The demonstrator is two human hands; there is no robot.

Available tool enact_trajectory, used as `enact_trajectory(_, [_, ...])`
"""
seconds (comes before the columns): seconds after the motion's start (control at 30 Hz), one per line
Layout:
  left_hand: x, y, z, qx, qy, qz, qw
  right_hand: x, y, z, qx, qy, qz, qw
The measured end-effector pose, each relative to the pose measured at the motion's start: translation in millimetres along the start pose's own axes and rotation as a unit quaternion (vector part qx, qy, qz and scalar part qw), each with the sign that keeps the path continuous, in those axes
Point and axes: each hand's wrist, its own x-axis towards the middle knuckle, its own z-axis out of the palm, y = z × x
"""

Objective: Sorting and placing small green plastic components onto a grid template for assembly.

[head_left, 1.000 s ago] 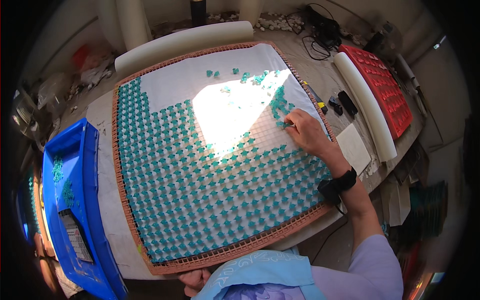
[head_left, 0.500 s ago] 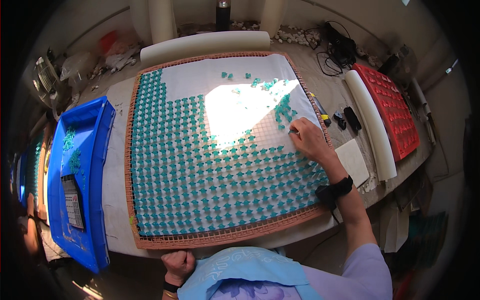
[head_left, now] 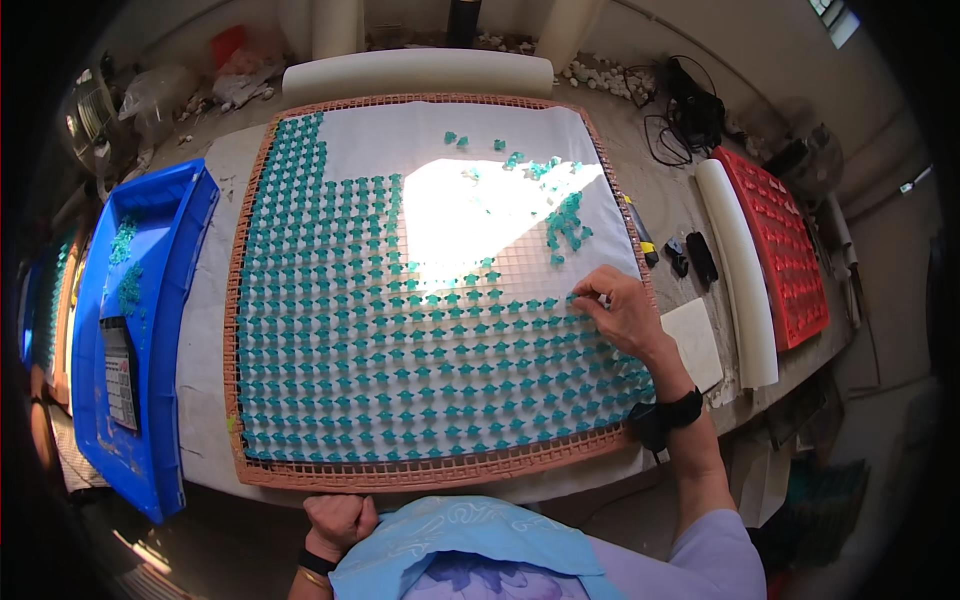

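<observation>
My right hand [head_left: 618, 312] is over the right part of a square grid frame [head_left: 440, 472], its thumb and forefinger pinched on a small teal star-shaped piece. The fingertips are at the right end of a row of teal pieces [head_left: 430, 362]. Rows of such pieces cover the left side and near half of the white sheet [head_left: 370, 140] on the grid. Loose teal pieces [head_left: 565, 220] lie scattered beyond my hand. My left hand [head_left: 340, 518] is closed in a fist by the near edge of the frame, with nothing visible in it.
To the left stands a blue tray [head_left: 150, 270] holding teal pieces and a calculator [head_left: 120, 375]. A white roll [head_left: 420, 75] lies behind the frame, another white roll [head_left: 738, 270] at right beside a red tray [head_left: 775, 250]. A yellow-and-black cutter [head_left: 640, 232] lies near the frame.
My right hand has moved nearer with its pinched piece, from beside the loose pieces to the end of a row. My left hand stays in a fist. The whole view has shifted slightly.
</observation>
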Motion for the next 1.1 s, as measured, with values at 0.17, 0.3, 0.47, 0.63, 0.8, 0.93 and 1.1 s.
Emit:
enact_trajectory(0.17, [2.6,0.7,0.1,0.014,0.008,0.005,1.000,1.6,5.1,3.5,-0.006,0.000,-0.025,1.000])
enact_trajectory(0.3, [2.3,-0.6,1.6,0.008,0.007,0.003,1.000,3.3,5.8,4.4,-0.019,-0.001,-0.032,0.999])
enact_trajectory(0.47, [-0.9,-0.8,-0.5,0.017,-0.014,-0.010,1.000,3.6,4.4,5.5,-0.030,-0.006,-0.030,0.999])
enact_trajectory(0.63, [3.2,-2.5,7.6,-0.044,0.031,-0.018,0.998,6.3,-2.6,2.7,-0.040,-0.023,-0.007,0.999])
enact_trajectory(0.8, [3.2,-4.6,6.8,-0.056,0.012,-0.015,0.998,24.6,0.1,3.5,-0.076,0.040,-0.023,0.996])
enact_trajectory(0.93, [4.8,-6.8,10.3,-0.048,0.026,-0.006,0.998,39.1,13.0,15.0,-0.102,0.029,-0.073,0.992])
enact_trajectory(1.1, [2.9,-6.8,12.6,-0.044,0.034,-0.003,0.998,42.2,18.3,16.4,-0.133,0.049,-0.110,0.984])
